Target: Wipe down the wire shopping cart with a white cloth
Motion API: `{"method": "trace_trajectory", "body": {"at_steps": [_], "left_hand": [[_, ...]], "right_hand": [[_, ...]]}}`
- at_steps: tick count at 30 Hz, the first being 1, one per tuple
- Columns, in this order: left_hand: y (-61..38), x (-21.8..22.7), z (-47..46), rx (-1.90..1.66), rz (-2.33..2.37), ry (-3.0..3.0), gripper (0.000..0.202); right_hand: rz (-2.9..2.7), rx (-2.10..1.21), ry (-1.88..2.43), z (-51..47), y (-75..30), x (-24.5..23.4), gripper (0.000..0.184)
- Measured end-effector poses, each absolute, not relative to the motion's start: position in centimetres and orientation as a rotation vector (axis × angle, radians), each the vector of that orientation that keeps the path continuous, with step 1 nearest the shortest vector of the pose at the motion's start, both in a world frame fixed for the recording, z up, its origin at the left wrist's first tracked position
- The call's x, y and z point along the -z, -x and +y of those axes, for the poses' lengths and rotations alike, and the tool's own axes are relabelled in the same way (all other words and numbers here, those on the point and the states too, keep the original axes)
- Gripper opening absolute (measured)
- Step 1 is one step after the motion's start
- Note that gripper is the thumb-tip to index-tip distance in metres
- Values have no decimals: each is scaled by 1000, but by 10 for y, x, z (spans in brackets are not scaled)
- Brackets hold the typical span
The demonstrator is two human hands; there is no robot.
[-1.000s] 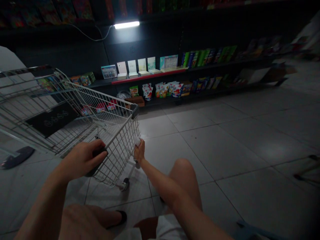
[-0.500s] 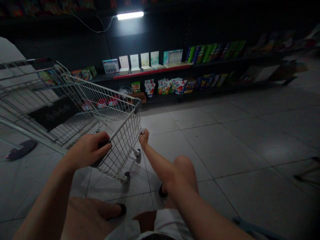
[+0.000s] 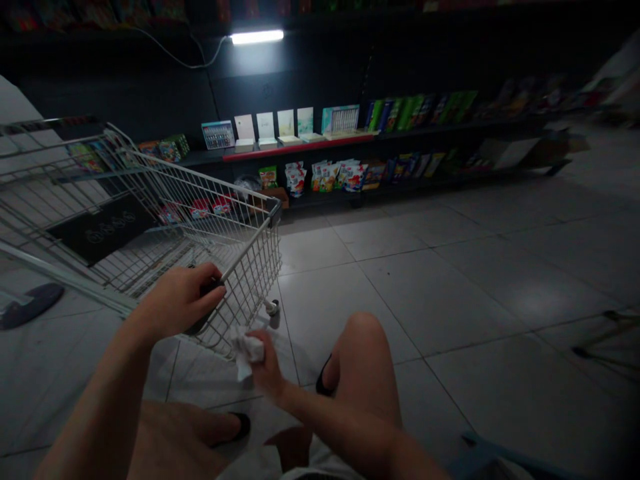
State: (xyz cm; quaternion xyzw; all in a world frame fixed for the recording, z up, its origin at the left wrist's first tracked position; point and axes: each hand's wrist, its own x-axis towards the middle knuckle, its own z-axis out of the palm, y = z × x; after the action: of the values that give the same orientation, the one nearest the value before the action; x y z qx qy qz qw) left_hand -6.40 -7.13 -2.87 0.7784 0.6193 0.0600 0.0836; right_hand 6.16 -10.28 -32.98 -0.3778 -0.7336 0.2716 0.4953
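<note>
A wire shopping cart [image 3: 165, 220] stands on the tiled floor at the left, tipped a little toward me. My left hand [image 3: 183, 300] is closed round the dark plastic corner of the cart's near end. My right hand [image 3: 265, 370] is closed on a crumpled white cloth [image 3: 245, 350], held low against the bottom of the cart's end grille. My bare knees and dark sandals show below, so I am crouched or seated low beside the cart.
A dark shelf unit [image 3: 350, 153] with cards, boxes and snack packets runs along the back wall under a strip light [image 3: 257, 37]. A dark flat object [image 3: 33, 303] lies on the floor at the left. The cart's castor [image 3: 273, 308] sits near my right hand.
My right hand has dropped with the cloth from the upper right corner of the cart's end grille down to its bottom edge, nearer to me. The left hand has kept its grip.
</note>
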Motion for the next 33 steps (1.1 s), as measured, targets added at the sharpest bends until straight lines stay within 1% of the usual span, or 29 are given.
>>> {"method": "trace_trajectory", "body": {"at_steps": [2,4,6,8,10,13,16,22,26,28,30,33], "left_hand": [[62,28,-72,-132,1895,-2347,42],[56,27,-75,-45,2028,-2356,44],[46,27,-80,102,2210,-2325,46],[33,30,-87,242,2337,-2281,46],[23,35,-93,284,2407,-2273,45],[16,44,-98,207,2498,-2304,46],[20,49,-99,183,2463,-2379,48],[41,51,-116,192,2362,-2472,43],[66,57,-138,148,2303,-2512,42],[84,61,-150,85,2275,-2528,43],[105,64,-163,-7,2254,-2537,44],[132,66,-180,-197,2216,-2498,41]], "right_hand": [[-1560,-557,810,-66,-85,266,35],[-1554,-412,756,-21,-102,201,34],[-1832,-323,683,29,-112,148,33],[-2207,-284,563,79,-117,109,36],[-2290,-295,731,121,-119,86,40],[-2367,-262,942,154,-119,69,32],[-2536,-159,920,150,-117,65,25],[-2580,-95,923,115,-117,71,26],[-2604,-118,829,91,-115,73,28],[-2651,-139,777,77,-111,70,26],[-2745,-176,689,64,-106,59,23],[-2952,-269,463,53,-100,29,19]]}}
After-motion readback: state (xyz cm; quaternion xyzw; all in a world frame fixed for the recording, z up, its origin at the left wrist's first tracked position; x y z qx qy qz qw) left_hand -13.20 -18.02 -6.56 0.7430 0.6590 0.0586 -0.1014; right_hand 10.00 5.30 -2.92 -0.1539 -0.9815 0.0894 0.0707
